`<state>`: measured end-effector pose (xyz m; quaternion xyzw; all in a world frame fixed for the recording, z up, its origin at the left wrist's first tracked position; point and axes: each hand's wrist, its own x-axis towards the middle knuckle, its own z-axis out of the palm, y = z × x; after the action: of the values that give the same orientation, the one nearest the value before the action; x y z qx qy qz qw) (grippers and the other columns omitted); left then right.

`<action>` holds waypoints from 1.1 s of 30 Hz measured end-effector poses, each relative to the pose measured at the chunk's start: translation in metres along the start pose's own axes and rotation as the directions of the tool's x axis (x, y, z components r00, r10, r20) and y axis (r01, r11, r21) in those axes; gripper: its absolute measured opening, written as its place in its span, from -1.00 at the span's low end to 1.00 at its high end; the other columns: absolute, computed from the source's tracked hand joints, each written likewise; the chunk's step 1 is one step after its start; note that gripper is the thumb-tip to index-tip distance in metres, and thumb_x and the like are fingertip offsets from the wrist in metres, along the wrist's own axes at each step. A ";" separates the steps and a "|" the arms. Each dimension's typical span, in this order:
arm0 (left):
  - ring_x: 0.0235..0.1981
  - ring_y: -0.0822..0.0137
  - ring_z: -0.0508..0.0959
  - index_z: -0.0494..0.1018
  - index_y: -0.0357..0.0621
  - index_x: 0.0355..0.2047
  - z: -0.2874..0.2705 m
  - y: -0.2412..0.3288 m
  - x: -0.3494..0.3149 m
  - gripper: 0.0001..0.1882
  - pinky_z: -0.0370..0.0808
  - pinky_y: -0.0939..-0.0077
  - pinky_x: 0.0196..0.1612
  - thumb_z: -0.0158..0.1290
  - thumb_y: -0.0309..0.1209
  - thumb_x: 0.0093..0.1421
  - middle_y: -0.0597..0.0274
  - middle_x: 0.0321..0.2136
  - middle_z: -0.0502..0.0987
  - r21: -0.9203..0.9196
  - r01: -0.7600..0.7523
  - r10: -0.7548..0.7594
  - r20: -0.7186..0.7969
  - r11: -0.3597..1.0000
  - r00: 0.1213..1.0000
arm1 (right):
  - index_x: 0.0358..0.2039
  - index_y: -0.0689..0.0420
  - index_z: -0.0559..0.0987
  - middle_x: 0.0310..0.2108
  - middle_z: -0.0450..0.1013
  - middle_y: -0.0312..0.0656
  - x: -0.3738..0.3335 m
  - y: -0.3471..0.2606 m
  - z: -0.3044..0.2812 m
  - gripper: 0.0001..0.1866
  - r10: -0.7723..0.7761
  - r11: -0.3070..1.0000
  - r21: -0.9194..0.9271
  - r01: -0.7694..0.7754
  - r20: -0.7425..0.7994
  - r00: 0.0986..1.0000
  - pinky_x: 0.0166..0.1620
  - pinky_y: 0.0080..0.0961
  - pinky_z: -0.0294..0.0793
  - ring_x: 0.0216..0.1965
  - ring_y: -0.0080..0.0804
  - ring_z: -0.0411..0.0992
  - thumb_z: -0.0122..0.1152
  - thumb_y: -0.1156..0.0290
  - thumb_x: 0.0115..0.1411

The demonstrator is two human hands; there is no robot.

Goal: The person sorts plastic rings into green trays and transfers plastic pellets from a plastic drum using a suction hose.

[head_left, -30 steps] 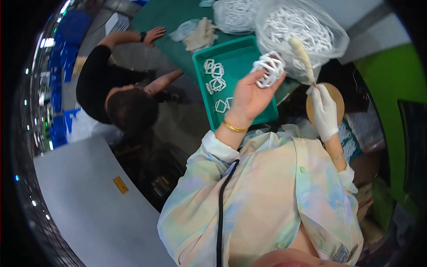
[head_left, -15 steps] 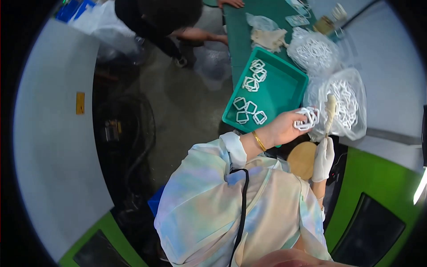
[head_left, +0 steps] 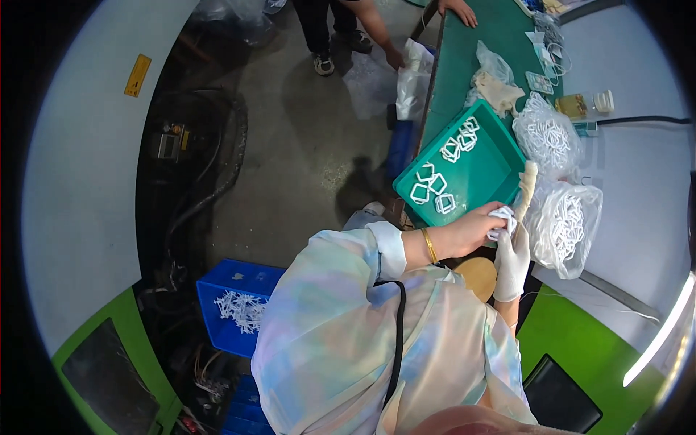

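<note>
Just past the near edge of the green plastic tray (head_left: 500, 156), the bare left hand (head_left: 475, 228) is clenched around a small bunch of white plastic frame pieces (head_left: 502, 214). Touching those fingers, the white-gloved right hand (head_left: 512, 259) grips a pale stick-like tool (head_left: 527, 190). This looks like trimming or sorting; the next move probably calls for dropping a finished piece into the tray beyond the fingers. Two clear bags of white parts (head_left: 564, 225) sit on the surface beside them. How many pieces are held is hard to make out.
</note>
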<state>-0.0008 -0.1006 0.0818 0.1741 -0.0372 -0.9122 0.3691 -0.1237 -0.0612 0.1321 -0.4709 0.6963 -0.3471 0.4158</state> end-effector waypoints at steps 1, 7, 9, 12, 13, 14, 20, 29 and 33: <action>-0.11 0.42 0.47 0.32 -0.07 0.01 -0.001 0.000 0.000 -0.69 0.40 0.44 -0.04 -0.03 -0.43 0.25 0.28 -0.15 0.45 -0.005 -0.009 0.009 0.001 1.000 1.000 | 0.07 0.24 0.38 -0.32 0.35 -0.40 0.000 -0.004 0.003 -0.58 0.037 0.999 -0.013 -0.036 0.013 0.999 -0.47 -0.79 0.19 -0.47 -0.79 0.21 0.12 0.41 0.21; -0.11 0.43 0.40 0.28 -0.10 0.04 -0.011 0.005 -0.001 -0.65 0.31 0.50 -0.04 -0.03 -0.40 0.25 0.31 -0.13 0.41 0.089 -0.038 0.036 0.026 0.995 0.999 | -0.15 0.20 0.45 -0.51 0.30 -0.48 0.008 -0.009 0.011 -0.79 0.081 0.997 -0.002 -0.081 0.028 0.996 -0.57 -0.80 0.10 -0.60 -0.84 0.15 0.10 0.40 0.24; -0.09 0.43 0.39 0.27 -0.10 0.05 -0.014 0.006 -0.002 -0.64 0.30 0.49 -0.02 -0.02 -0.39 0.24 0.30 -0.11 0.40 0.104 -0.023 0.020 0.028 0.994 0.999 | -0.18 0.18 0.45 -0.55 0.27 -0.49 0.009 -0.012 0.012 -0.81 0.137 0.990 0.008 -0.138 0.033 0.990 -0.61 -0.80 0.06 -0.64 -0.85 0.12 0.09 0.37 0.26; -0.05 0.43 0.38 0.26 -0.12 0.06 -0.016 0.010 -0.003 -0.61 0.29 0.49 0.01 -0.01 -0.38 0.24 0.28 -0.09 0.39 0.144 -0.005 -0.002 0.049 0.990 0.999 | -0.21 0.16 0.45 -0.62 0.23 -0.51 0.011 -0.010 0.013 -0.82 0.197 0.979 0.041 -0.198 0.034 0.980 -0.65 -0.79 0.01 -0.69 -0.85 0.10 0.06 0.32 0.28; -0.03 0.43 0.37 0.25 -0.12 0.07 -0.016 0.011 -0.003 -0.59 0.28 0.49 0.02 0.00 -0.37 0.23 0.27 -0.08 0.39 0.169 -0.002 -0.010 0.067 0.986 0.998 | -0.22 0.16 0.45 -0.64 0.22 -0.51 0.011 -0.009 0.014 -0.81 0.202 0.977 0.063 -0.203 0.028 0.979 -0.66 -0.79 0.00 -0.70 -0.84 0.09 0.05 0.30 0.29; -0.03 0.43 0.37 0.25 -0.12 0.07 -0.016 0.013 -0.004 -0.59 0.28 0.49 0.02 0.00 -0.37 0.23 0.27 -0.08 0.39 0.168 0.000 -0.011 0.065 0.986 0.998 | -0.22 0.16 0.45 -0.64 0.22 -0.51 0.012 -0.008 0.014 -0.81 0.204 0.977 0.063 -0.206 0.029 0.979 -0.66 -0.79 0.00 -0.70 -0.84 0.09 0.05 0.30 0.29; -0.04 0.48 0.36 0.26 -0.12 0.13 -0.014 0.023 -0.009 -0.54 0.27 0.53 0.02 0.00 -0.25 0.27 0.31 -0.06 0.38 0.218 -0.013 -0.003 0.076 0.976 0.997 | -0.22 0.12 0.46 -0.70 0.15 -0.53 0.015 0.000 0.016 -0.83 0.199 0.977 0.086 -0.197 -0.015 0.980 -0.72 -0.77 -0.08 -0.76 -0.83 0.02 0.05 0.29 0.31; -0.08 0.54 0.37 0.31 -0.12 0.11 -0.019 0.019 -0.003 -0.56 0.28 0.61 -0.04 -0.02 -0.20 0.30 0.37 -0.11 0.42 0.373 -0.029 0.004 0.067 0.927 0.998 | -0.28 0.12 0.44 -0.69 0.16 -0.53 0.012 0.011 0.011 -0.83 0.180 0.979 0.097 -0.179 -0.003 0.984 -0.72 -0.76 -0.06 -0.76 -0.83 0.04 0.04 0.29 0.32; -0.05 0.53 0.37 0.35 -0.11 0.08 -0.009 0.017 -0.006 -0.58 0.28 0.60 -0.04 0.00 -0.18 0.29 0.38 -0.09 0.43 0.411 -0.013 -0.016 0.068 0.911 0.998 | -0.26 0.10 0.45 -0.67 0.18 -0.54 0.014 0.028 0.003 -0.83 0.128 0.978 0.170 -0.122 -0.025 0.991 -0.71 -0.77 -0.05 -0.74 -0.85 0.04 0.04 0.27 0.32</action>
<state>0.0175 -0.1088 0.0788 0.2161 -0.2410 -0.8897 0.3219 -0.1341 -0.0661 0.1032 -0.3830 0.7002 -0.3862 0.4624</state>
